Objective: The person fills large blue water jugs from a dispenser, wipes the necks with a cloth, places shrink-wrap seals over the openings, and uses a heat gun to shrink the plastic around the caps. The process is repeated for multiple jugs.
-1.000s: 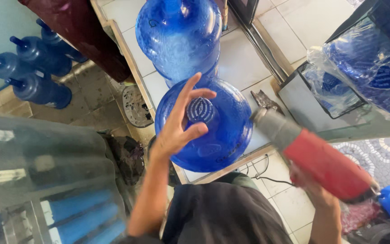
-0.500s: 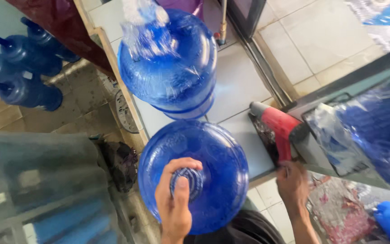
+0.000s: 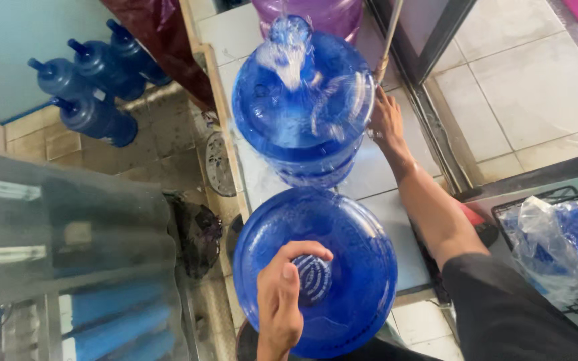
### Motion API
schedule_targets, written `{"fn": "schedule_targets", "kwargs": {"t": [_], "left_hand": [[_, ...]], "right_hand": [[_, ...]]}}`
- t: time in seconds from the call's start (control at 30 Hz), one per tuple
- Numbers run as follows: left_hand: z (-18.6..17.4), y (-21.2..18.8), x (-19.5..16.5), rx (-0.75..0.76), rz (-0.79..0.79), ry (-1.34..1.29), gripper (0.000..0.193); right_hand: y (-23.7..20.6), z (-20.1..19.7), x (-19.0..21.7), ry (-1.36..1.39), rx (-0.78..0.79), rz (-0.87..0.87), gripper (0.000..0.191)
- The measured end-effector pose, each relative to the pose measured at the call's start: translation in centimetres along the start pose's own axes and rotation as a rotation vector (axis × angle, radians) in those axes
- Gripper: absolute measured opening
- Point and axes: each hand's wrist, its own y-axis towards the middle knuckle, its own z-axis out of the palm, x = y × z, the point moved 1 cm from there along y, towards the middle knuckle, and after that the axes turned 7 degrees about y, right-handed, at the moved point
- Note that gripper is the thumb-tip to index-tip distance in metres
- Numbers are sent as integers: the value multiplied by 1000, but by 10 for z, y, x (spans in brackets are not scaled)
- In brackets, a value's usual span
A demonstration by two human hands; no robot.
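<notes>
Curling our left hand (image 3: pixel 281 304) round the capped neck of the near blue water jug (image 3: pixel 316 271), we have the fingers (image 3: pixel 302 251) bent together over the cap, the thumb lying along its side. That jug stands on the pale tiled counter (image 3: pixel 396 234) right below us, seen from above, and its lower part is cut off by the bottom edge of the picture. Our right hand (image 3: pixel 386 120) reaches forward to the side of the far blue jug (image 3: pixel 302 107), which stands just beyond the near one and wears a crinkled clear plastic wrap. The right fingers lie against that jug's far side; we cannot tell whether they grip the plastic or only rest there, since the jug hides their tips. The top of this jug is blurred.

Behind it a purple jug (image 3: pixel 309 12) is cut off by the upper edge. To the left, beyond the wooden counter edge, three dark blue jugs (image 3: pixel 91 73) lie on the floor near a pale blue wall. At lower right a bagged blue jug (image 3: pixel 570 234) sits in a dark tray, partly hidden by our sleeve (image 3: pixel 510 307). A large blurred clear container (image 3: pixel 61 254) fills the lower left.
</notes>
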Motion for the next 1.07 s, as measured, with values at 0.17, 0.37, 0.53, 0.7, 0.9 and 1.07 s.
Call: {"fn": "schedule_targets", "kwargs": {"t": [0.17,0.37,0.53,0.7,0.9,1.07], "left_hand": [[0,3,-12,-31,75,-42,56],[0,9,-15,64,-67,-100,64],[6,11,-17,-8,170,-76,61],[-1,-2,-16,42,24,-75,62],[-4,-54,-3,19,172,-175,55],[-51,-117,-22,95,431,-16,52]], "right_hand": [[-125,29,5,168,-229,-71,59],[-332,4,41,936,47,493,36],[-365,-15,49,604,290,700,27],[-348,-12,58,955,91,634,28],[-323,-2,76,1368,-54,721,33],[-320,12,78,1439,202,975,61]]}}
